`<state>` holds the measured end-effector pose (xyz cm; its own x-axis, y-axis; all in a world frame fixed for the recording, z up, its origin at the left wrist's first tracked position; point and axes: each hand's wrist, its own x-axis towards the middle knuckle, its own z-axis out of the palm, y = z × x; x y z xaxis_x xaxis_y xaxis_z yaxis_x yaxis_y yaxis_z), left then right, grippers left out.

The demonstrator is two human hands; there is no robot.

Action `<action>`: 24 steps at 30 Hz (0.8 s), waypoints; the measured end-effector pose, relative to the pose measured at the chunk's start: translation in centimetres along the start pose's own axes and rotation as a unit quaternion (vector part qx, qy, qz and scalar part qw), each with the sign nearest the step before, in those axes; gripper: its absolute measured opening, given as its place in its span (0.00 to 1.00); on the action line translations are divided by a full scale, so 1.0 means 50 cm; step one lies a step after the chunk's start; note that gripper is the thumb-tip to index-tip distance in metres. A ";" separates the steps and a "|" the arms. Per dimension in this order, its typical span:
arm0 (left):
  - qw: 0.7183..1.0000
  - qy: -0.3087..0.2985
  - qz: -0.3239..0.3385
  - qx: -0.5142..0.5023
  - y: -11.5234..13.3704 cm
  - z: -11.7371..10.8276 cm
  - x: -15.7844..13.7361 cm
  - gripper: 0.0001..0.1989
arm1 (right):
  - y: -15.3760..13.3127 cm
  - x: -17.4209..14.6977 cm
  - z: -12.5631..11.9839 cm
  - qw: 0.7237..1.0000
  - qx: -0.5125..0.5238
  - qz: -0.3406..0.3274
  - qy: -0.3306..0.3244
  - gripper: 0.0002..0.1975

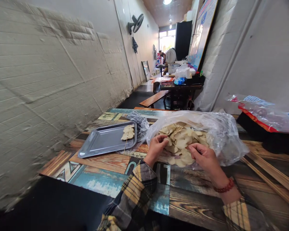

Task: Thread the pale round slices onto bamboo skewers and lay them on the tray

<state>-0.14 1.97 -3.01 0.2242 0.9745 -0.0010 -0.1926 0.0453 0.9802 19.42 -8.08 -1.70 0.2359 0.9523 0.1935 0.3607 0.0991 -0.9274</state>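
A clear plastic bag (221,134) lies open on the table, filled with a heap of thin, pale beige food slices (183,138). At the left side of the heap, my left hand (156,147) is closed, fingertips pinching the edge of a slice. My right hand (203,155) is closed too, thumb and forefinger pinched at the edge of a slice at the heap's front right. Left of the bag is a grey metal tray (103,141). Several similar slices (128,132) threaded on a thin skewer (125,146) lie at its right end, the stick jutting over the rim.
Bamboo skewers (274,170) lie at the table's right. Behind them a red-edged plastic package (269,115) rests on a black container (252,128). A crumpled plastic bag (138,120) touches the tray's far corner. A bench (155,98), another cluttered table (180,86) and a person (162,57) are farther back.
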 end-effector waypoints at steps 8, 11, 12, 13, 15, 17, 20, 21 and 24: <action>0.993 0.057 -0.030 -0.095 0.017 -0.022 0.005 0.19 | -0.004 -0.010 0.005 0.996 0.000 -0.004 -0.087 0.21; 0.987 0.080 -0.023 -0.138 0.028 -0.025 0.008 0.22 | -0.007 -0.013 0.003 0.994 -0.011 -0.010 -0.107 0.20; 0.985 0.089 -0.016 -0.147 0.031 -0.025 0.008 0.23 | -0.009 -0.014 0.003 0.994 -0.017 -0.013 -0.112 0.19; 0.984 0.098 -0.010 -0.151 0.034 -0.025 0.007 0.23 | -0.010 -0.015 0.003 0.993 -0.023 -0.016 -0.116 0.19; 0.982 0.111 -0.001 -0.154 0.037 -0.026 0.006 0.23 | -0.012 -0.016 0.003 0.991 -0.036 -0.023 -0.126 0.19; 0.981 0.116 0.005 -0.155 0.037 -0.027 0.005 0.23 | -0.011 -0.017 0.004 0.990 -0.049 -0.030 -0.132 0.19; 0.981 0.117 0.011 -0.156 0.035 -0.028 0.004 0.23 | -0.007 -0.019 0.007 0.988 -0.065 -0.035 -0.134 0.19; 0.981 0.117 0.013 -0.156 0.035 -0.027 0.004 0.23 | -0.005 -0.019 0.007 0.988 -0.070 -0.038 -0.135 0.20; 0.980 0.121 0.017 -0.155 0.037 -0.026 0.003 0.22 | 0.002 -0.021 0.010 0.986 -0.081 -0.047 -0.140 0.19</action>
<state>-1.69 2.48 -1.45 -0.0139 0.9985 -0.0525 -0.4861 0.0391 0.8730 18.77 -8.94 -2.13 -0.0551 0.9856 0.1602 0.5131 0.1655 -0.8422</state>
